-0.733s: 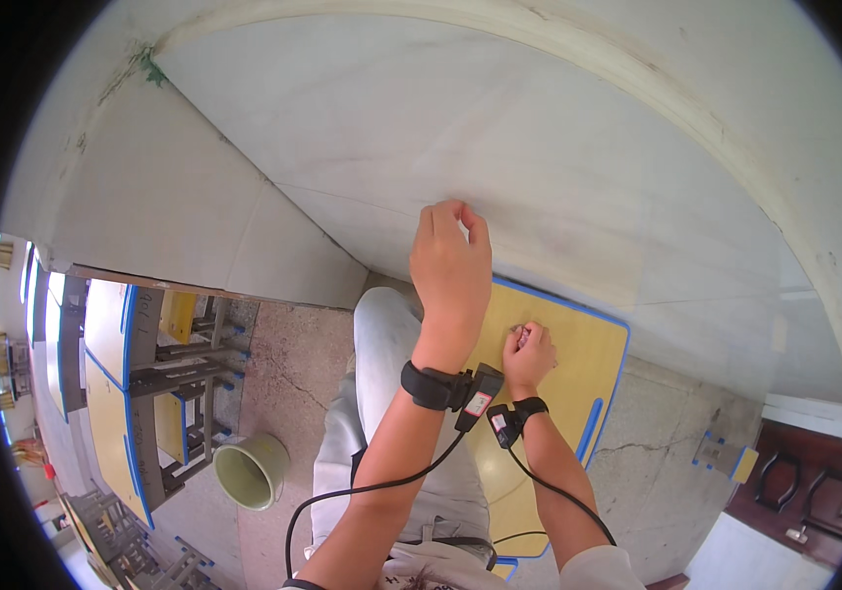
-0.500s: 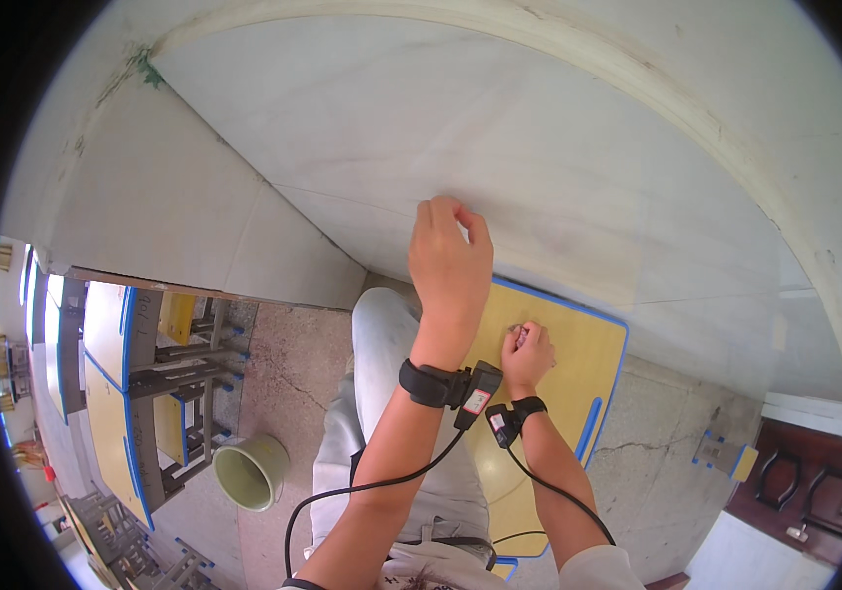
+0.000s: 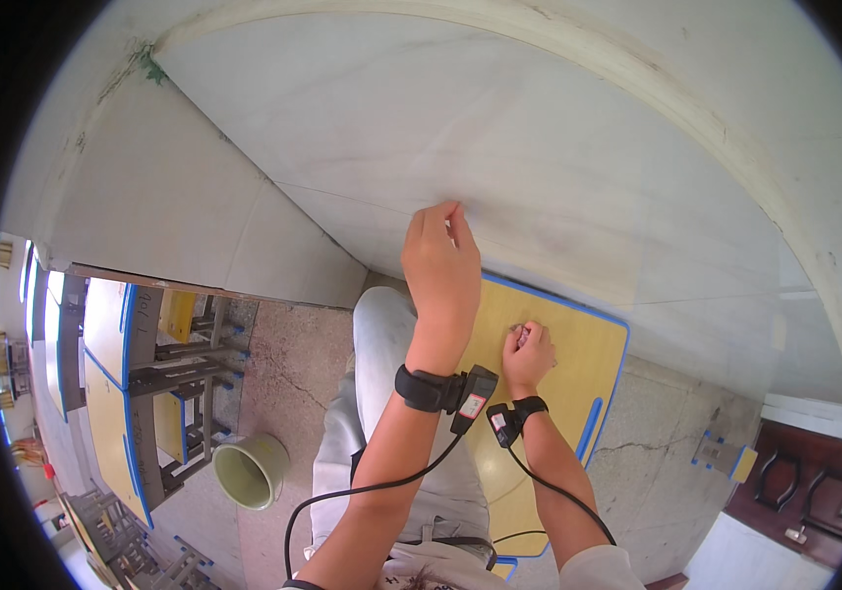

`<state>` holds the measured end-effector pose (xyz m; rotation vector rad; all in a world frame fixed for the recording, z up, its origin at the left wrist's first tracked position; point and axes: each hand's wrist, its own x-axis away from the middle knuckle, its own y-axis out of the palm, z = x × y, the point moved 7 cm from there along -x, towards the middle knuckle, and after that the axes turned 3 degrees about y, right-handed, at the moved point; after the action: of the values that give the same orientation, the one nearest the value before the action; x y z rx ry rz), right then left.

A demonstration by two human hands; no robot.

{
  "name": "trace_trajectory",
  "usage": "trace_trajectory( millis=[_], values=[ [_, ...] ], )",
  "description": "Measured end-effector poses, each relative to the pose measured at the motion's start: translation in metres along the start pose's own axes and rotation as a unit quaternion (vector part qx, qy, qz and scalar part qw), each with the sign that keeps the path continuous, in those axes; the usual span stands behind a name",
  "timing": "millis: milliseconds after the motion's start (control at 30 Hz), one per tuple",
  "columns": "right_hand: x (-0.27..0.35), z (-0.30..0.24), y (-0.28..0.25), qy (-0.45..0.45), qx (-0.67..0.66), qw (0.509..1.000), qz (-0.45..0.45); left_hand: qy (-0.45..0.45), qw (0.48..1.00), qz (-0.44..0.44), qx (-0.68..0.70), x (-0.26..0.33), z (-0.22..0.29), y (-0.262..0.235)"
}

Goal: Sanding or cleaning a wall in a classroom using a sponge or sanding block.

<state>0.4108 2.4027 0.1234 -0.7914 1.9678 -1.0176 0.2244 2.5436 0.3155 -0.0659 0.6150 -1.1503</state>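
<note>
Left hand: raised in front of the pale wall (image 3: 558,147); the left hand (image 3: 442,261) is bent, with thumb and fingertips drawn close. Whether the wall is touched, or a thing is pinched, cannot be told.
Right hand: the right hand (image 3: 533,356) is curled around a pale bit (image 3: 522,335), over the yellow desk (image 3: 583,329). What the bit is cannot be told.
Both hands: held well apart.
Wall care: a light touch seems best, as the wall looks hard and smooth. The wrist is best left loose.
Bit care: a snug but soft grip seems wise, so that the bit is not dropped or squashed.
Cable: the black cable (image 3: 381,486) is looped across the left forearm; slack should be left so that it is not pulled.
Bucket: the green bucket (image 3: 278,472) is seen on the floor (image 3: 288,379), well apart from both hands.
</note>
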Motion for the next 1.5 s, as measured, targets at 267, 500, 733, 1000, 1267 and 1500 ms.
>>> trace_trajectory(
  millis=[267, 500, 733, 1000, 1267, 1500],
  values=[
    [0.0, -0.001, -0.001, 0.003, 0.002, 1.0, 0.0, 0.0, 1.0, -0.003, -0.009, -0.002, -0.002, 0.0],
    [0.0, 0.001, -0.002, 0.006, 0.005, 1.0, -0.001, 0.02, 0.999, -0.026, 0.014, -0.005, 0.003, -0.001],
    [0.001, 0.0, -0.001, -0.002, 0.006, 1.0, 0.009, 0.031, 0.999, -0.026, -0.005, -0.006, 0.004, -0.002],
    [0.001, -0.002, -0.002, 0.0, 0.0, 1.0, 0.009, 0.056, 0.998, -0.002, -0.001, -0.002, 0.004, 0.002],
    [0.001, -0.005, -0.002, 0.004, -0.004, 1.0, 0.01, 0.018, 1.0, -0.011, -0.005, -0.003, -0.002, 0.003],
    [0.002, 0.0, 0.002, 0.001, 0.003, 1.0, 0.001, -0.053, 0.998, -0.024, 0.037, -0.002, -0.009, 0.001]
  ],
)
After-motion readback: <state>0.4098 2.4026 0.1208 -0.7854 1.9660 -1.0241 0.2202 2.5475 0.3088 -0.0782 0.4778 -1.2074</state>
